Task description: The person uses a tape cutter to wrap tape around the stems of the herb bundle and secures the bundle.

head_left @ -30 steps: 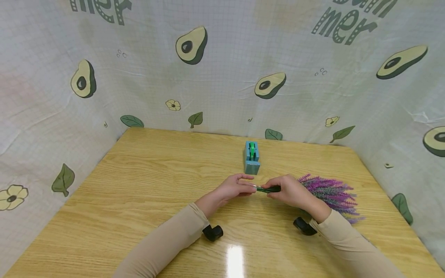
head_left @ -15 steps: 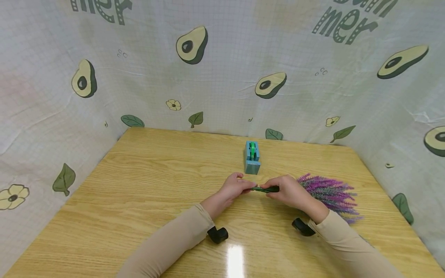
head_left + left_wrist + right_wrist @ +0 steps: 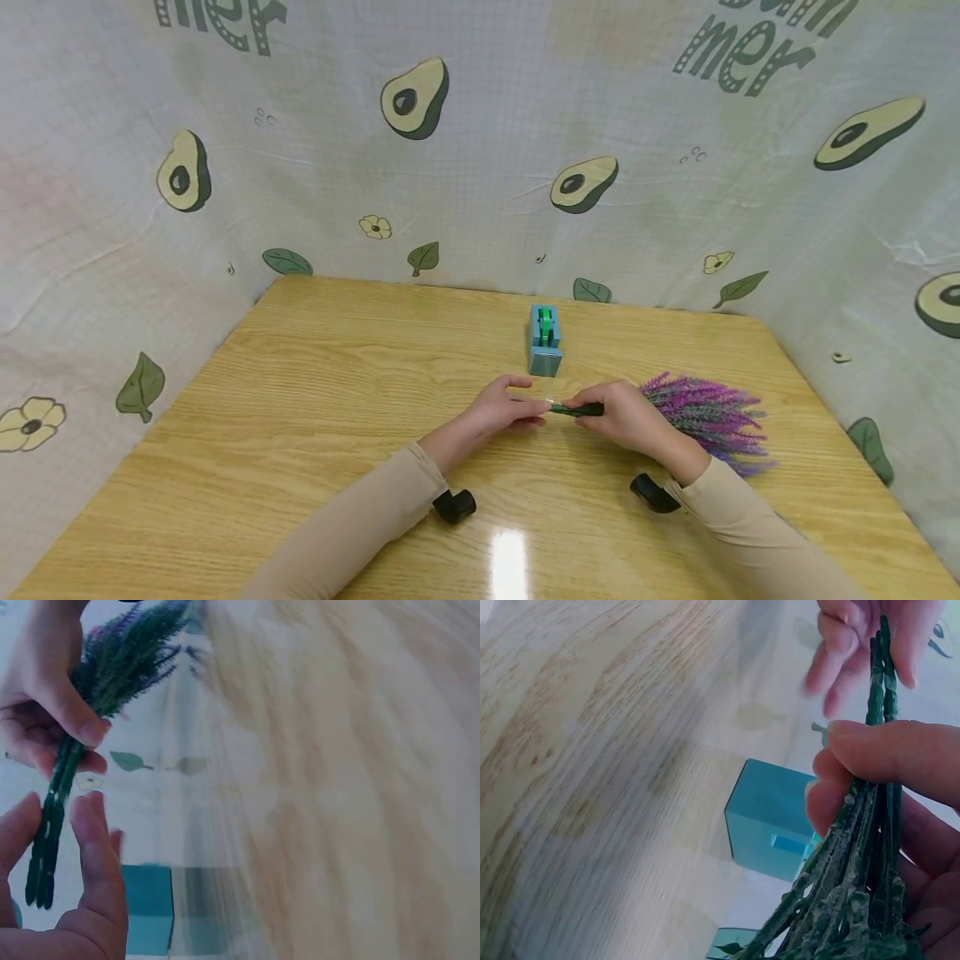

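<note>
In the head view, artificial lavender (image 3: 705,417) with purple heads lies to the right, its green stems (image 3: 588,409) pointing left. My right hand (image 3: 626,417) pinches the stems between thumb and fingers, as the right wrist view also shows on the bundled stems (image 3: 866,832). Around the stem ends (image 3: 46,862) my left hand (image 3: 82,900) has its thumb and fingers spread, with a gap showing beside the stems. Shiny bands show on the stems. A blue tape dispenser (image 3: 544,340) with a green wheel stands just beyond both hands.
The wooden table (image 3: 360,358) spreads out on both sides of the hands. Behind it hangs a pale cloth (image 3: 480,167) printed with avocados and leaves. A black wrist camera (image 3: 455,506) sits below the left wrist, another camera (image 3: 654,493) below the right.
Half a second ago my left fingers were closed further along the stem ends; now they have drawn back slightly left and spread. My right hand keeps its pinch almost in place.
</note>
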Action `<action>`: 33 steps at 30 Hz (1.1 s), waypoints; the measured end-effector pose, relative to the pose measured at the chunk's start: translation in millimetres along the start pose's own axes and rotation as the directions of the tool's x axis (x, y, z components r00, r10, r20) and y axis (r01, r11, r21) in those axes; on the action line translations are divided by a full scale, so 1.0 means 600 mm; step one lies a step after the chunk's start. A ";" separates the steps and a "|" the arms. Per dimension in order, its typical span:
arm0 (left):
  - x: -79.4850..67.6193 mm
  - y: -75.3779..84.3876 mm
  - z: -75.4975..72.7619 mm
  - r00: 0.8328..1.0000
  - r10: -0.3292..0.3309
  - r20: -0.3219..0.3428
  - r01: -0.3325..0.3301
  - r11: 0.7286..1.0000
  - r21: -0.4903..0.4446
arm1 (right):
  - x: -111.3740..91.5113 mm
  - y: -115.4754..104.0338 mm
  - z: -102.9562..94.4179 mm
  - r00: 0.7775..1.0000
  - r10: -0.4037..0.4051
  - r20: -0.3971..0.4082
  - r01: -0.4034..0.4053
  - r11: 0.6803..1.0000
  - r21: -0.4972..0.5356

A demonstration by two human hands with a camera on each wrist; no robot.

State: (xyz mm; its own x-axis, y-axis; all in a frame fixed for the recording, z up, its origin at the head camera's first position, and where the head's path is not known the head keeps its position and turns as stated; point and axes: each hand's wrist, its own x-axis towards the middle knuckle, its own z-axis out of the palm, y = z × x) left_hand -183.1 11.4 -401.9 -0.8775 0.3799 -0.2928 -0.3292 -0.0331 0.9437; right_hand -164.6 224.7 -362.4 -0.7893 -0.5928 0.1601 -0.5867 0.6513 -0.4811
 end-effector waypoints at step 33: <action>0.007 -0.001 -0.016 1.000 -0.021 0.018 0.023 0.991 -0.133 | 0.032 0.042 -0.056 0.916 -0.091 0.392 -0.078 0.915 0.395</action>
State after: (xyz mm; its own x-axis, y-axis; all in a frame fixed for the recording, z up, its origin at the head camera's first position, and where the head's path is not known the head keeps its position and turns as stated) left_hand -190.0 4.2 -405.1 -0.8639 0.3971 -0.3098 -0.3931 -0.1469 0.9077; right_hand -200.4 245.5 -342.6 -0.5984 -0.7875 -0.1474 -0.4041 0.4555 -0.7932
